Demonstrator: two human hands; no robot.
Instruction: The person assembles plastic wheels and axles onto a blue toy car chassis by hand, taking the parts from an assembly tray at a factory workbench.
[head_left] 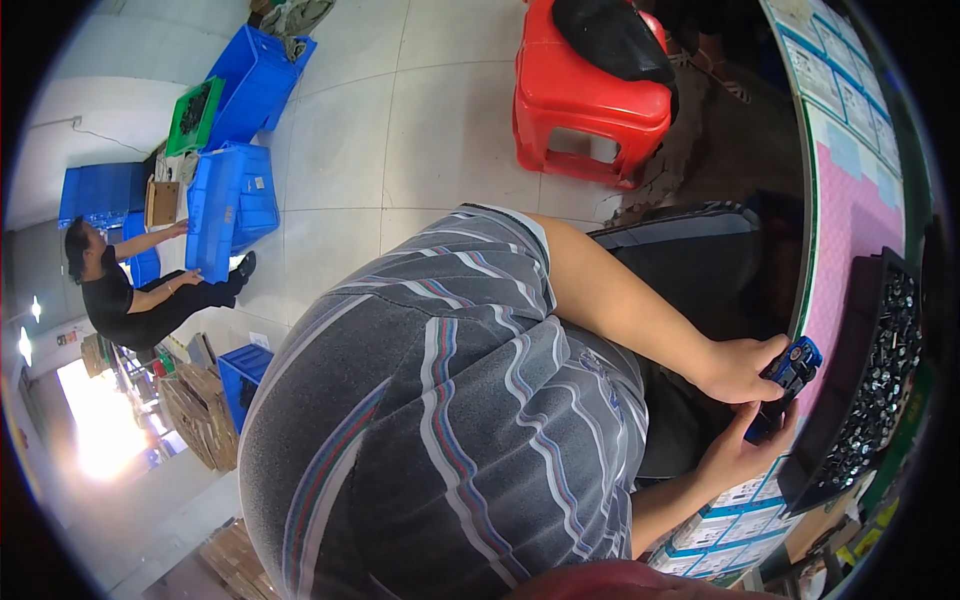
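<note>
- Extending both forearms toward the desk (838, 220), with left hand (742, 371) and right hand (748, 456) close together.
- Gripping a blue-and-black part (796, 368) between both, by the near edge.

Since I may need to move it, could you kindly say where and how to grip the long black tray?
Probably take the tray by both short ends, approaching from opposite directions: it is long, narrow and holds small shiny pieces that might spill.

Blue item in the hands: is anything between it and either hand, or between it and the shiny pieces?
Nothing visible separates it from the hands: both hands grip the blue item directly. Toward the shiny pieces, the black tray's near wall stands in between.
</note>
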